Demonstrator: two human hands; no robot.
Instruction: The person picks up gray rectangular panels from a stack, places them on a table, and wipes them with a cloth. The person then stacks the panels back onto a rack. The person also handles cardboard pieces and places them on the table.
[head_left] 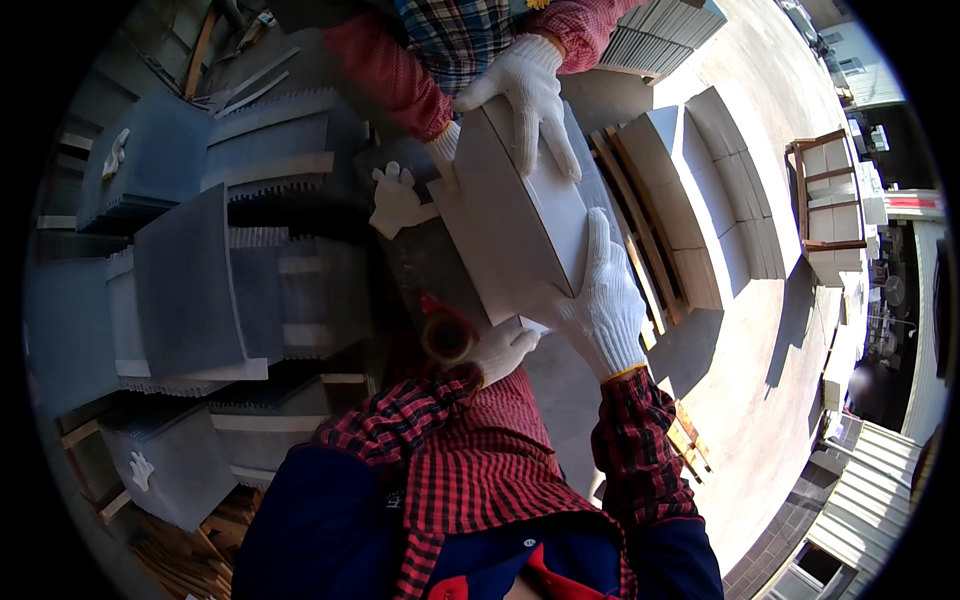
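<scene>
A pale grey-white carton (pixel 505 235) lies between me and a co-worker. My right hand (pixel 598 305), in a white knitted glove, rests along its right side, fingers stretched out and thumb across the top. At the carton's near end is my left hand (pixel 503 355), also gloved, its fingers bent together; what they hold, if anything, is hidden. Next to that hand is a red tape dispenser (pixel 447 332). Across from me, the co-worker's gloved hand (pixel 527 100) presses on the far end of the carton, and their other hand (pixel 446 155) touches its left side.
A loose white glove (pixel 397 203) lies left of the carton. Stacks of grey cardboard sheets (pixel 190 290) fill the left side, one bearing another glove (pixel 141 471). Right of the carton, white boxes (pixel 690 200) stand in a row beside wooden slats (pixel 640 230). A wooden-framed rack (pixel 828 190) stands farther right.
</scene>
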